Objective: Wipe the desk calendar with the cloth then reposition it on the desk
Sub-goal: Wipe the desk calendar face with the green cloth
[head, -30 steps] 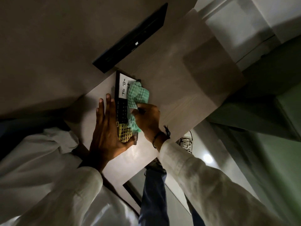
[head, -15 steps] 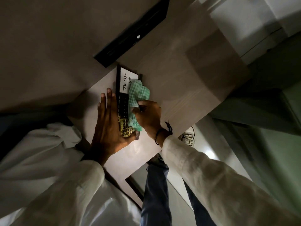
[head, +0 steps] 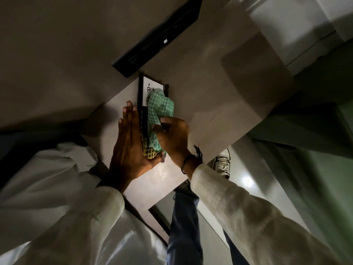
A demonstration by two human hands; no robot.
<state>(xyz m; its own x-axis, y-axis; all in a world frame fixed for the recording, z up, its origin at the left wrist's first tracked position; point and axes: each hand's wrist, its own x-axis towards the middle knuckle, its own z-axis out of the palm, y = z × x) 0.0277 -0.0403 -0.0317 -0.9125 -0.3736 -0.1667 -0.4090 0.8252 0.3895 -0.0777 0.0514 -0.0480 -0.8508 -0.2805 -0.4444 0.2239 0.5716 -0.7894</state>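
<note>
The desk calendar (head: 143, 104) is a black-framed board with a white "To Do" panel at its far end and a gold grid at its near end, lying on the pale wooden desk (head: 210, 104). My left hand (head: 131, 148) lies flat along its left edge, fingers straight, thumb hooked round the near end. My right hand (head: 172, 136) grips a bunched green checked cloth (head: 160, 109) and presses it on the calendar's face, covering most of the middle and right side.
A long black slot-like panel (head: 158, 37) sits in the wall just beyond the calendar. The desk's edge runs diagonally at lower right, with floor, my shoe (head: 222, 163) and trouser leg (head: 183, 226) below it. A green surface (head: 315, 178) stands at right.
The cloth has slid farther up the calendar towards the "To Do" panel, now hiding part of its lettering. My left hand stays pressed along the left edge.
</note>
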